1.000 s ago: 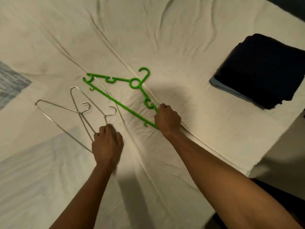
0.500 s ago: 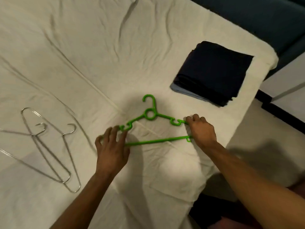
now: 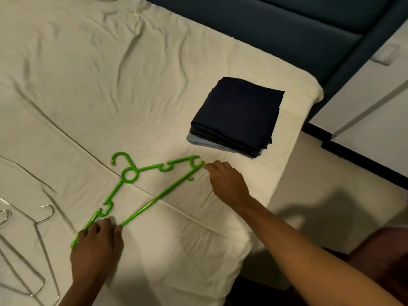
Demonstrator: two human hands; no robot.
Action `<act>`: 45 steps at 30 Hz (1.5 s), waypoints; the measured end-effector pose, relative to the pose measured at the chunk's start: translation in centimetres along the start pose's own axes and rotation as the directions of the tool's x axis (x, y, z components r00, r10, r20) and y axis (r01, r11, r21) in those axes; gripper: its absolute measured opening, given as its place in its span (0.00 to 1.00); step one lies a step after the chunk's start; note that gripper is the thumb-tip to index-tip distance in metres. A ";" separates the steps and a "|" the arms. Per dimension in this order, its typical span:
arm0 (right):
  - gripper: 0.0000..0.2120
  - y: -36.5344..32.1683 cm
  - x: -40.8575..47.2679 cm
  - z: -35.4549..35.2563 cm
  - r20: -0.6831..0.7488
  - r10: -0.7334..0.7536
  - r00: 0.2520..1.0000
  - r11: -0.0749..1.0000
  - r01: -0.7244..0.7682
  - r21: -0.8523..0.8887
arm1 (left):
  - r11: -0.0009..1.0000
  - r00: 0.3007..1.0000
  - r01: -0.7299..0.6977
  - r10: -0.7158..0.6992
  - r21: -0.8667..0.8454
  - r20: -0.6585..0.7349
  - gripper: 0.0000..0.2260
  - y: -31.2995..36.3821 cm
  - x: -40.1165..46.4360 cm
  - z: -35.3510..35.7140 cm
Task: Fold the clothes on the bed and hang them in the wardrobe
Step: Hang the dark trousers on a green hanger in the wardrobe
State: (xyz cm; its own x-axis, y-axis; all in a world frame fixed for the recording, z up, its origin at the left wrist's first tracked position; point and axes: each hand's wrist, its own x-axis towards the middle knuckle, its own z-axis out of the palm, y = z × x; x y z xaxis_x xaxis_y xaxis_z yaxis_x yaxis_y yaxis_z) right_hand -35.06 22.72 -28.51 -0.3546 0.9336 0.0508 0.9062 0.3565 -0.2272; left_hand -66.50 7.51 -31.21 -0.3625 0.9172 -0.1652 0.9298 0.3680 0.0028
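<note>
The green plastic hanger lies flat on the bed; your left hand rests on its near end, fingers loosely bent; your right hand sits just beside its far end, fingers relaxed, holding nothing; the folded dark clothes sit just beyond the hanger.

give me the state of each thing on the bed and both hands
green plastic hanger: flat on the bed, left end under the left hand
folded dark clothes: stacked, untouched
wire hangers: lying flat, overlapping
left hand: resting on the hanger's end
right hand: open, at the hanger's right tip
</note>
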 end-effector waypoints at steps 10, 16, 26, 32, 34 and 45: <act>0.18 4.5 0.5 -4.0 -0.308 0.228 0.924 0.963 -0.167 0.212 | 0.976 0.980 0.201 -0.201 -0.079 0.006 0.12 1.3 2.7 -0.5; 0.09 5.2 -1.0 -2.7 -0.225 0.289 0.930 0.923 -0.209 0.322 | 0.908 0.935 0.312 -0.345 -0.278 -0.079 0.21 1.7 5.0 -1.9; 0.11 -2.8 -3.2 -3.6 0.053 0.163 0.985 0.840 -0.166 0.517 | 0.319 0.907 0.406 -0.260 -0.857 0.333 0.07 5.6 4.5 -7.0; 0.33 -8.3 -3.1 -10.2 0.248 0.127 0.960 0.583 -0.274 0.765 | 0.564 0.974 -0.103 -0.111 -0.819 -0.198 0.08 15.5 -2.3 -12.9; 0.36 -8.8 -3.7 -12.1 0.245 0.175 0.954 0.470 -0.299 0.830 | 0.587 0.964 -0.208 -0.011 -0.782 -0.265 0.08 19.3 -3.8 -14.0; 0.14 4.0 -9.8 -15.4 0.053 0.758 0.650 0.348 -0.472 0.810 | 0.432 0.710 -0.675 0.599 -0.598 -0.370 0.15 31.1 -7.8 -10.7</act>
State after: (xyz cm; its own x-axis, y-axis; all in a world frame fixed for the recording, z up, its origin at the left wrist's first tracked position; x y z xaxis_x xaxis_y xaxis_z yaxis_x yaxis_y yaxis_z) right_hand -24.45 15.52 -14.90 0.4443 0.8754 -0.1904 0.2964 -0.3442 -0.8909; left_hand -35.39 13.46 -19.32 0.2760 0.9283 0.2490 0.6082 -0.3693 0.7026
